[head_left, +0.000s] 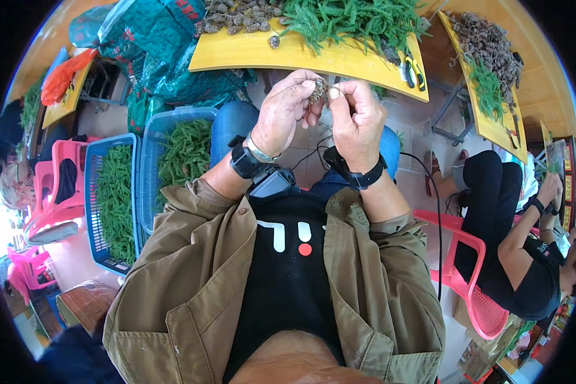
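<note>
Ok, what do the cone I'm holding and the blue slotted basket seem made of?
Cone: likely woody, rough and matte, from its brown overlapping scales, though it could be imitation. Blue slotted basket: probably moulded plastic, smooth with slight sheen, judging by its uniform colour and regular slots.

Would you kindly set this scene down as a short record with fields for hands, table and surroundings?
Left hand: holds a pine cone
Right hand: close at the cone's right side; grip unclear
Table: yellow, bearing a pine cone pile, green sprigs and a tool with yellow-and-black handles
Person's left: blue basket and translucent blue tub, both holding greenery
Person's right: seated co-worker, pink chair
</note>
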A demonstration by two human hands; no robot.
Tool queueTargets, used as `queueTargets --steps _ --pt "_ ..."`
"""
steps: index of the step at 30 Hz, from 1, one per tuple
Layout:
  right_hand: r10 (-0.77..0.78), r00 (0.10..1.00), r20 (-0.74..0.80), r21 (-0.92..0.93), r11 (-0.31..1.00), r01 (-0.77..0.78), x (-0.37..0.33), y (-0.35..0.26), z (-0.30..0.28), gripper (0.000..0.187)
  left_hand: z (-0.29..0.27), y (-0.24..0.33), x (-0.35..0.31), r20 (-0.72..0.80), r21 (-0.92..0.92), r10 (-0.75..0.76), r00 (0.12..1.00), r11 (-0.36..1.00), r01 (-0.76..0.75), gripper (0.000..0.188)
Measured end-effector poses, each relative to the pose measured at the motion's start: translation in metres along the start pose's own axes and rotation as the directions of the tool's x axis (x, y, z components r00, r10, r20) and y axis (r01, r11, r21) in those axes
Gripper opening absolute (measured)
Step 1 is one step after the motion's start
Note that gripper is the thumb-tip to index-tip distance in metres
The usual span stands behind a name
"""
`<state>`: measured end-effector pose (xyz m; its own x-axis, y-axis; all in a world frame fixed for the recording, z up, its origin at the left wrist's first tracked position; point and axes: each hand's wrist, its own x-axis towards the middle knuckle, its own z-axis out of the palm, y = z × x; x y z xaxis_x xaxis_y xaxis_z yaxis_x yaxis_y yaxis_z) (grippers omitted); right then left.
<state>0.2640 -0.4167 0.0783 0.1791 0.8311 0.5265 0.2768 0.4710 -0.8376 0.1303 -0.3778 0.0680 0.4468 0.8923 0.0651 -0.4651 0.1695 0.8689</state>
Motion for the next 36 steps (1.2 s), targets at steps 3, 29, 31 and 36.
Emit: queueTargets --steps 3,29,31,36 --pt "0.015 1.000 -0.005 0.013 1.000 -0.015 -0.001 0.004 0.000 0.004 0.000 0.000 0.000 0.007 0.010 -0.006 1.000 1.000 0.006 0.032" --pt "-0.025 0.999 -0.045 -0.079 0.997 0.022 0.004 0.001 0.002 0.005 -0.002 0.005 0.002 0.065 0.292 0.137 0.988 0.945 -0.150 0.032" --pt "-0.029 0.998 -0.048 -0.077 0.997 0.025 0.002 0.001 0.001 0.005 -0.001 0.004 0.001 0.081 0.326 0.162 0.983 0.928 -0.180 0.032" --pt "-0.029 0.996 -0.080 -0.035 0.999 0.027 -0.002 0.001 0.005 0.005 0.001 -0.001 -0.001 0.059 0.433 0.236 0.970 0.870 -0.238 0.026"
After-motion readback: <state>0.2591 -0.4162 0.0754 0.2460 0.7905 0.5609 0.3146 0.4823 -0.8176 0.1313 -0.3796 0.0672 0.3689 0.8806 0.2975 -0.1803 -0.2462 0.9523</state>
